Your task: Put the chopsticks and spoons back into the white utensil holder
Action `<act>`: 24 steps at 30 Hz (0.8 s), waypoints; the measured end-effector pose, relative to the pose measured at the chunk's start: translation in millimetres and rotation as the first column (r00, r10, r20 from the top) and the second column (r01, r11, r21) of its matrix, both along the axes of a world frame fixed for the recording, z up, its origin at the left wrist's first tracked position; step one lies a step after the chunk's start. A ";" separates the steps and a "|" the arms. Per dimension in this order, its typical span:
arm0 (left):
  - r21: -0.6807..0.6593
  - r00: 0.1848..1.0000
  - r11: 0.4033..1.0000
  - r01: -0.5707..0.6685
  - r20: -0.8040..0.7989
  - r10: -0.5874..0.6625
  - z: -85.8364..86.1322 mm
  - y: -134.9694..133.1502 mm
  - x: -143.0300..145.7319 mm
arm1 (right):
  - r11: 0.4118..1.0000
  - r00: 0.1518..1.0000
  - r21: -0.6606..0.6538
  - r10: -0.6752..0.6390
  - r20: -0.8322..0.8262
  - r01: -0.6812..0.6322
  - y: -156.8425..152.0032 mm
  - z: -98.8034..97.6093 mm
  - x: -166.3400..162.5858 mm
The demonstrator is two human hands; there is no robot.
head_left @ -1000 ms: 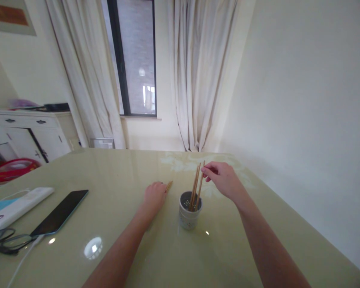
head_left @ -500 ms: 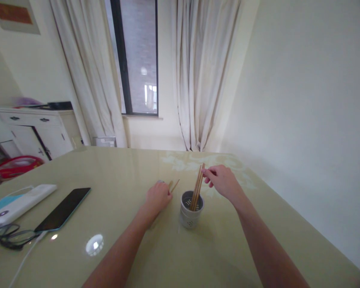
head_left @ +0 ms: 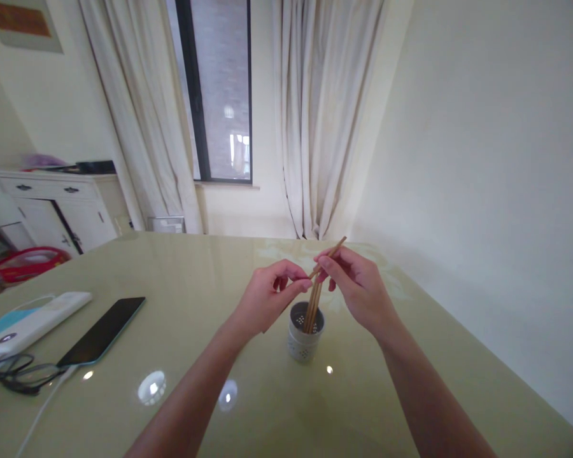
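Observation:
A wooden chopstick (head_left: 337, 246) slants above the table, its upper end pointing to the right and away from me. My left hand (head_left: 267, 294) pinches it between thumb and fingertips. Further up the same stick, the thumb and fingers of my right hand (head_left: 358, 280) are closed around it. Just beneath both hands stands a grey cup (head_left: 302, 348) with small holes in its wall and base. Several chopsticks (head_left: 312, 312) lean upright inside it, their tops partly hidden behind my fingers. Whether my left hand holds a second stick is hidden.
On the left of the glossy table (head_left: 195, 273) lie a dark phone (head_left: 102, 331), a white power strip (head_left: 38, 321), glasses (head_left: 19, 375) and a white cable (head_left: 42, 410). A wall (head_left: 482, 222) borders the right side. Behind are curtains (head_left: 319, 114) and a white cabinet (head_left: 81, 213).
My left hand has risen from the tabletop beside the cup, bringing a chopstick to my right hand. The right hand has shifted from the standing chopsticks' tops onto that stick.

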State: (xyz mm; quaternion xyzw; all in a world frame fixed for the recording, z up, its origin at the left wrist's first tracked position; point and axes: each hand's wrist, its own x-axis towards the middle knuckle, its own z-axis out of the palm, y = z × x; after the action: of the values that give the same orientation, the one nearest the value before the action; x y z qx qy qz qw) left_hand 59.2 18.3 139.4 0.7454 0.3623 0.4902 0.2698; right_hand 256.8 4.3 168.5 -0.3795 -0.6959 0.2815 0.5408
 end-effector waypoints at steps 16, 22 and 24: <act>0.080 0.417 0.921 -0.382 -0.874 0.249 -105.4 51.2 -23.7 | 0.965 0.957 0.046 -0.262 0.120 0.258 9.9 6.7 34.0; 0.077 0.415 0.908 -0.412 -0.871 0.262 -109.6 52.3 -25.5 | 0.942 0.877 0.019 -0.320 0.359 0.336 13.3 4.3 38.4; 0.080 0.408 0.898 -0.433 -0.871 0.274 -110.5 52.8 -25.6 | 0.942 0.825 -0.031 -0.275 0.494 0.333 16.6 -0.3 34.9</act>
State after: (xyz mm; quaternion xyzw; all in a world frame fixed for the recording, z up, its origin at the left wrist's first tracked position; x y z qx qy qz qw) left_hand 33.7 71.1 28.9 0.7705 0.6342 0.0645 -0.0010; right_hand 291.7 20.9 168.2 -0.5744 -0.7214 0.1279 0.3651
